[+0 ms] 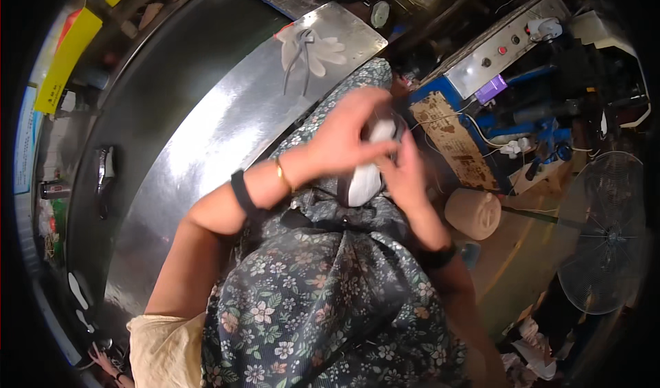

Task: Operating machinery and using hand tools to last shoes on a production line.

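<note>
Both hands [350, 137] [405, 175] grip white shoe sole [363, 181] over floral apron [323, 292].

Environment: a small industrial workshop; a curved sheet-metal desk [206, 133] carries pliers [300, 56] and a white work glove [323, 49]; a blue machine [543, 123] bears a grey control box with push-buttons [498, 47] (loose wiring hangs beneath); a pedestal fan [605, 233] stands on a worn concrete floor [512, 264].

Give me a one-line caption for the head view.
Both hands, left hand and right hand, hold a white shoe over a floral apron.
</note>
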A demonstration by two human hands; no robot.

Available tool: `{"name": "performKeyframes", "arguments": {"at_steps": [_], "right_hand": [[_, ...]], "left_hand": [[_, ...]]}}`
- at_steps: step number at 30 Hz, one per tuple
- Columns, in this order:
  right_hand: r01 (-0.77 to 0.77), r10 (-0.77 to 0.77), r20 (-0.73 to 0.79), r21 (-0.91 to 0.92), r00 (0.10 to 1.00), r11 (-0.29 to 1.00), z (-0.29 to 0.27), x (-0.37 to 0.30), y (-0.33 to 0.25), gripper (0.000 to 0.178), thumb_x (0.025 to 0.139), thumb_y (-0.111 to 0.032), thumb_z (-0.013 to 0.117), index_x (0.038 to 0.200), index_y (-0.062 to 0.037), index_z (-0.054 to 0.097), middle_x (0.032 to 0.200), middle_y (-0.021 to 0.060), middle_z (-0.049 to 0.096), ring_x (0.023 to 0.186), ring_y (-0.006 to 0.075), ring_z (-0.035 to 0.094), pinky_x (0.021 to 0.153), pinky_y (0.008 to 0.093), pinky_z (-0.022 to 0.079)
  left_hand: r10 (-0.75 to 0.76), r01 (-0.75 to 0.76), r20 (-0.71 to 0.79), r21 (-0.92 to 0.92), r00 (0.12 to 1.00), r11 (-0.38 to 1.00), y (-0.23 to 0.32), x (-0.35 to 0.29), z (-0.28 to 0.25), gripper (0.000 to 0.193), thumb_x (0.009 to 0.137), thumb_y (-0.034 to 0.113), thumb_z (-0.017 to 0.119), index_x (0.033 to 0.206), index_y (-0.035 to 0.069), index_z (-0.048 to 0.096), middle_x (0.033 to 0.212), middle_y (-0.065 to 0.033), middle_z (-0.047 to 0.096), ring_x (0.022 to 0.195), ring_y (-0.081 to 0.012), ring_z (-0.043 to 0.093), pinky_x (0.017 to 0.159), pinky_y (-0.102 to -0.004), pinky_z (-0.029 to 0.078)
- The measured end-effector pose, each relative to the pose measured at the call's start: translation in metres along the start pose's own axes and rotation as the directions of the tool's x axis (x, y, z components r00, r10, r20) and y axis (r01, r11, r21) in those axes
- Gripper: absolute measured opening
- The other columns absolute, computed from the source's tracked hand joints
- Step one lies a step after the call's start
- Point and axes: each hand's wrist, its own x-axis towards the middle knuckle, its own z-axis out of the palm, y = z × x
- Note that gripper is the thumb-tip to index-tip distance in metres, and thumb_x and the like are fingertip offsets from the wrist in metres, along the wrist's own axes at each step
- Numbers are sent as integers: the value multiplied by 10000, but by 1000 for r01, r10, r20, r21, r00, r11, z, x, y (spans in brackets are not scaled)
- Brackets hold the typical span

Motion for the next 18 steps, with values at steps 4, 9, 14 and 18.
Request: {"name": "performKeyframes", "arguments": {"at_steps": [4,9,14,18], "right_hand": [[-265,284,33,-275,958,924,8,18,52,238,949,-143,583,1123,11,634,942,90,703,891,117,618,805,317,493],[-664,576,337,448,745,598,8,40,75,490,1015,-437,444,1215,-23,612,1120,66,652,1000,160,601,862,294,472],[-660,631,237,65,739,748,41,27,77,624,1039,-484,262,1249,8,583,1108,222,667,1073,355,617,940,382,462],[-238,332,108,-500,937,833,39,37,58,485,1029,-363,346,1077,15,646,943,224,692,891,391,674,790,415,536]], "left_hand": [[-566,614,247,-215,787,760,-59,12,-6,484,822,176,721,1246,22,545,1085,-72,630,975,-150,575,862,-298,472],[-694,759,345,-459,632,462,-70,-12,-12,492,867,187,705,1300,54,512,1080,-59,624,989,-148,574,882,-291,470],[-664,746,359,-447,655,494,-71,-20,-4,482,888,174,694,1304,45,488,1067,-55,618,969,-138,569,857,-279,475],[-693,796,396,-354,603,491,-76,-8,2,484,884,157,694,1304,39,484,1036,-41,623,928,-121,570,823,-267,480]]}}
